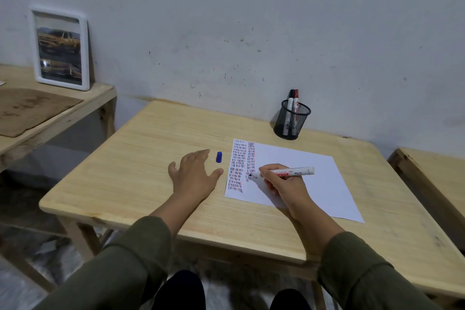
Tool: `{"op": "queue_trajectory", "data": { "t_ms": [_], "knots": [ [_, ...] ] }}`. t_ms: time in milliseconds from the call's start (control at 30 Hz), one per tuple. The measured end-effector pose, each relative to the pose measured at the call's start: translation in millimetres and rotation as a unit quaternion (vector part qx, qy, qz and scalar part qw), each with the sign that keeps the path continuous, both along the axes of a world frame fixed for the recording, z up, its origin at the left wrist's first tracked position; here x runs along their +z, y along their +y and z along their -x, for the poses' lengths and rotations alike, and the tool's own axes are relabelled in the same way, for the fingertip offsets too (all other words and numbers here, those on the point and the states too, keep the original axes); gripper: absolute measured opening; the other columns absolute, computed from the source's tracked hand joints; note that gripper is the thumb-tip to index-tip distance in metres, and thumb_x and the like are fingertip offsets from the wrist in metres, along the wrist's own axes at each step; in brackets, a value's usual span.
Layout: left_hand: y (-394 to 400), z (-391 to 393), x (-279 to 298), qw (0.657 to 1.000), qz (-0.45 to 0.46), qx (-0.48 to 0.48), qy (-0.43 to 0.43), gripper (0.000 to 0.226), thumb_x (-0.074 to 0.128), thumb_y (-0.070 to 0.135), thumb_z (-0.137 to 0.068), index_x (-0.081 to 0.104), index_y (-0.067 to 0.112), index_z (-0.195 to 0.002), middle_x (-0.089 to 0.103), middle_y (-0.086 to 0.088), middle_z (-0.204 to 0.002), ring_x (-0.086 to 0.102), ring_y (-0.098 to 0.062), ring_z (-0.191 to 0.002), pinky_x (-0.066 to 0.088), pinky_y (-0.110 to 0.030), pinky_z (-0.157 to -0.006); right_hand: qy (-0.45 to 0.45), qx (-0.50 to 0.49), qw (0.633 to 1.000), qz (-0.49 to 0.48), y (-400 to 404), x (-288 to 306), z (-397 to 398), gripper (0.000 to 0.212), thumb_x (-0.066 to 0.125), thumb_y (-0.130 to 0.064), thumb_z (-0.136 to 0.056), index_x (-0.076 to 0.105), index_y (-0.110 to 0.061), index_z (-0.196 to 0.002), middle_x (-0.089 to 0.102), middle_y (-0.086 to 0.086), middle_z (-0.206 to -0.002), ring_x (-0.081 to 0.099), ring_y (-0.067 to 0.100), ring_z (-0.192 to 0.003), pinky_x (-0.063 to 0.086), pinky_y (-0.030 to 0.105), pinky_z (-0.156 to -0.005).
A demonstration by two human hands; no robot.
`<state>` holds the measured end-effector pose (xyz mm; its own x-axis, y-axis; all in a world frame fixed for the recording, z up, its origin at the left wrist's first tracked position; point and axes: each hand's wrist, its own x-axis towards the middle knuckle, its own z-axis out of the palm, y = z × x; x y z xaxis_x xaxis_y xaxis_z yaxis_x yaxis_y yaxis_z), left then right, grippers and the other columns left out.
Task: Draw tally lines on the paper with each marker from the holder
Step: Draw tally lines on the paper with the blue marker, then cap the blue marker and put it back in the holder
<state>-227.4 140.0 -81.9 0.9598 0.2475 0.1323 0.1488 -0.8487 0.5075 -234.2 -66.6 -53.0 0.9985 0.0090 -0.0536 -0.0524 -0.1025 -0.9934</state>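
- Step in hand: drawing tally lines with the blue marker [286,172]. Its tip touches the paper [297,178] at the foot of the second column of strokes.
- Right hand [281,184] pinches the marker barrel near the tip, fingers closed round it; heel of the hand rests on the sheet.
- Left hand [193,171] lies flat on the table [151,148], fingers spread, holding nothing. It sits just beside the blue cap [219,157], not touching it.
- Paper: plain white sheet, lying flat and slightly askew, near the table's right half. Two columns of short slanted dashes in blue, red and dark ink fill its left edge; the rest is bare.
- Holder [292,122]: black wire-mesh cup, round, upright by the wall, behind the paper. It holds a black-capped marker [291,100] and a red-capped marker [296,101], both standing.
- Marker body: white smooth plastic cylinder with red print.
- Table: pale wood, visible grain, rounded corners.
- Judgement: next move likely calls for finishing this row, then recapping with the cap at left and returning the marker to the holder.
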Motion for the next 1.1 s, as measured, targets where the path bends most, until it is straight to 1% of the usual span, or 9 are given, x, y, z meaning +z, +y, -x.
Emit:
{"op": "queue_trajectory", "data": {
  "t_ms": [133, 333, 400, 467, 600, 700, 867, 1000, 1100],
  "knots": [
    [-5.0, -13.9, 7.1, 0.999, -0.005, -0.043, -0.022, 0.043, 0.045, 0.036, -0.094, 0.041, 0.039, -0.136, 0.056, 0.009, -0.133, 0.034, -0.011, -0.138, 0.016, -0.048, -0.113, -0.004, -0.006, 0.999, -0.035, 0.3, 4.9, 0.9, 0.01, 0.063, -0.002, -0.085, 0.067, 0.001, -0.093, 0.062, -0.01, -0.054, 0.056, 0.0, -0.05, 0.042, 0.011, -0.047],
    [-8.2, -32.2, 13.0, 0.998, -0.005, -0.023, -0.058, 0.031, 0.042, 0.022, -0.094, 0.064, 0.034, -0.112, 0.071, 0.01, -0.099, 0.058, -0.012, -0.105, 0.028, -0.031, -0.092, -0.016, 0.006, 0.998, -0.053, -0.1, 20.9, 2.1, 0.006, 0.068, -0.008, -0.081, 0.07, -0.009, -0.087, 0.059, 0.008, -0.065, 0.053, 0.014, -0.056, 0.041, 0.019, -0.049],
    [-13.8, -33.1, 19.2, 0.986, 0.143, 0.018, -0.08, 0.023, 0.047, 0.024, -0.09, 0.067, 0.033, -0.095, 0.072, 0.013, -0.089, 0.066, -0.009, -0.089, 0.038, -0.031, -0.09, -0.036, 0.017, 0.998, -0.052, 0.2, 29.5, 1.0, 0.006, 0.07, -0.013, -0.08, 0.071, -0.013, -0.085, 0.061, 0.009, -0.067, 0.054, 0.016, -0.058, 0.041, 0.023, -0.052],
    [-22.7, -33.1, 31.0, 0.926, 0.362, 0.052, -0.094, 0.014, 0.056, 0.027, -0.087, 0.067, 0.033, -0.08, 0.073, 0.012, -0.088, 0.07, -0.01, -0.076, 0.051, -0.034, -0.083, -0.055, 0.029, 0.995, -0.072, 2.9, 39.3, -0.7, 0.005, 0.068, -0.016, -0.081, 0.071, -0.015, -0.084, 0.063, 0.009, -0.071, 0.055, 0.018, -0.06, 0.041, 0.026, -0.055],
    [-41.0, -29.4, 59.0, 0.802, 0.597, 0.002, -0.022, 0.014, 0.058, 0.024, -0.091, 0.067, 0.026, -0.081, 0.069, 0.008, -0.09, 0.061, -0.013, -0.096, 0.047, -0.029, -0.076, -0.089, 0.035, 0.992, -0.08, 8.8, 59.7, -4.3, 0.017, 0.057, -0.013, -0.088, 0.072, -0.019, -0.082, 0.066, 0.004, -0.071, 0.058, 0.018, -0.063, 0.044, 0.029, -0.059],
    [-46.8, -24.9, 71.1, 0.795, 0.606, -0.031, 0.009, 0.015, 0.053, 0.025, -0.094, 0.063, 0.025, -0.083, 0.065, 0.013, -0.086, 0.057, -0.003, -0.088, 0.038, -0.031, -0.085, -0.117, 0.038, 0.991, -0.061, 10.0, 69.8, -5.7, 0.021, 0.055, -0.013, -0.09, 0.072, -0.023, -0.082, 0.067, 0.004, -0.073, 0.059, 0.017, -0.064, 0.045, 0.028, -0.059],
    [-53.0, -18.5, 82.6, 0.812, 0.581, -0.057, 0.004, 0.016, 0.05, 0.025, -0.095, 0.065, 0.025, -0.087, 0.066, 0.013, -0.085, 0.055, -0.007, -0.093, 0.034, -0.026, -0.069, -0.123, 0.021, 0.989, -0.073, 5.8, 77.5, -6.1, 0.02, 0.053, -0.01, -0.091, 0.071, -0.019, -0.084, 0.066, 0.006, -0.073, 0.058, 0.017, -0.063, 0.045, 0.027, -0.057],
    [-55.1, -14.1, 88.1, 0.826, 0.557, -0.08, 0.002, 0.017, 0.052, 0.026, -0.094, 0.066, 0.019, -0.102, 0.067, 0.008, -0.09, 0.057, -0.006, -0.091, 0.036, -0.03, -0.076, -0.124, 0.023, 0.99, -0.067, 1.6, 79.2, -5.5, 0.021, 0.054, -0.011, -0.09, 0.071, -0.02, -0.083, 0.065, 0.006, -0.074, 0.058, 0.015, -0.061, 0.044, 0.027, -0.058],
    [-57.8, -13.1, 90.3, 0.834, 0.542, -0.102, 0.01, 0.014, 0.055, 0.029, -0.093, 0.067, 0.024, -0.093, 0.068, 0.01, -0.088, 0.058, -0.006, -0.091, 0.037, -0.027, -0.074, -0.124, 0.03, 0.99, -0.054, -0.6, 80.5, -4.8, 0.021, 0.054, -0.011, -0.09, 0.071, -0.019, -0.083, 0.064, 0.006, -0.073, 0.058, 0.014, -0.061, 0.044, 0.026, -0.057]
  ]
}}
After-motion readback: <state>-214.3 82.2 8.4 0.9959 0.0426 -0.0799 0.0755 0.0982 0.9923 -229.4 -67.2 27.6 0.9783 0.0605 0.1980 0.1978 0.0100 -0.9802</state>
